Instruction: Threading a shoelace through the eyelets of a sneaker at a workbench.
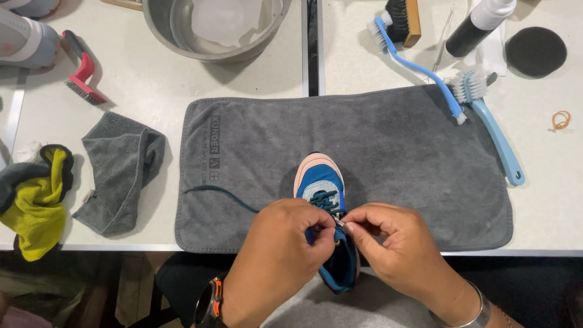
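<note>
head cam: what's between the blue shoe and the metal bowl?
Only bare grey towel, then pale table, between the shoe and the bowl, per the head view.

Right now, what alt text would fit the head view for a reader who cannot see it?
Two bare hands, left hand and right hand, pinch a dark lace over a blue shoe with a pink toe, on a grey towel. Around it lie brushes, a metal bowl and cloths.

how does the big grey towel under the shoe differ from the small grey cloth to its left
The big grey towel lies spread flat; the small grey cloth is crumpled and folded. The towel is far larger and carries a blue shoe; the cloth carries nothing. Both are dark grey and lie on the white table.
</note>
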